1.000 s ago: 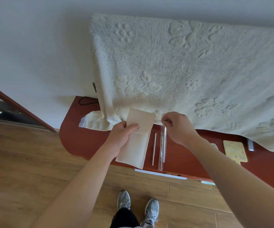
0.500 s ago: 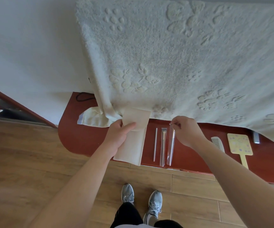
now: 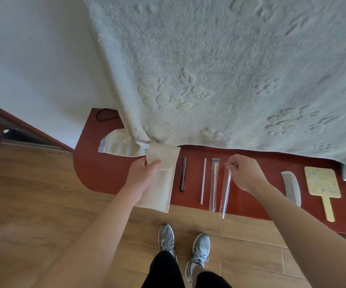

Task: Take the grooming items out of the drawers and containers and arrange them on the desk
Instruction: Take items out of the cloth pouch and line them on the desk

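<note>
Right hand (image 3: pixel 243 173) pinches a clear sleeve (image 3: pixel 226 190) (left hand (image 3: pixel 142 177) grips the pouch (image 3: pixel 159 192)); overhanging the table (image 3: pixel 105 175) edge, it could slide off.

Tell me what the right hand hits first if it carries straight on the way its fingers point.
Probably the sleeved brush lying next on the desk; the right hand, pinching a clear sleeve, may pass above it.

Items in a row on the red-brown desk (image 3: pixel 97 175), left to right:
- beige fabric pouch (image 3: pixel 161 190), gripped by the left hand (image 3: pixel 144 175), its lower end past the front edge
- dark pencil (image 3: pixel 183 174)
- white stick (image 3: pixel 203 180)
- sleeved brush (image 3: pixel 214 183)
- second clear sleeve (image 3: pixel 226 190), pinched at its top by the right hand (image 3: pixel 245 173)
- white comb (image 3: pixel 292 188)
- yellow hand mirror (image 3: pixel 321 183)
</note>
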Demonstrator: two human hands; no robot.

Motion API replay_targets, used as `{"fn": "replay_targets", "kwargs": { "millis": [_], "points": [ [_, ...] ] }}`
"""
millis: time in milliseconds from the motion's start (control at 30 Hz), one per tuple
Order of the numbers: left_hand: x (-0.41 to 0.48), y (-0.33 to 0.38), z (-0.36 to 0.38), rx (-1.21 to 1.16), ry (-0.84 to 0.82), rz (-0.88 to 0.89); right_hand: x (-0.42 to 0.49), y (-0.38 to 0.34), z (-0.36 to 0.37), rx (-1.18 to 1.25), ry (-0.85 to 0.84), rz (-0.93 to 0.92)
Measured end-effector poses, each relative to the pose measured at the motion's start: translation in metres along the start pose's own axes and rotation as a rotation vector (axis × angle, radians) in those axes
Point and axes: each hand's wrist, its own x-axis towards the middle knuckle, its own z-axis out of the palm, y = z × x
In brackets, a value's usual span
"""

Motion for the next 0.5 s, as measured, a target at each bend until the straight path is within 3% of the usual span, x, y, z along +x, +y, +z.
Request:
{"fn": "replay_targets", "kwargs": {
  "millis": [500],
  "points": [
    [0.043, -0.036, -0.001, 0.017, 0.1, 0.015, 0.018, 0.027, 0.035, -0.059, 0.062, 0.024]
  ]
}}
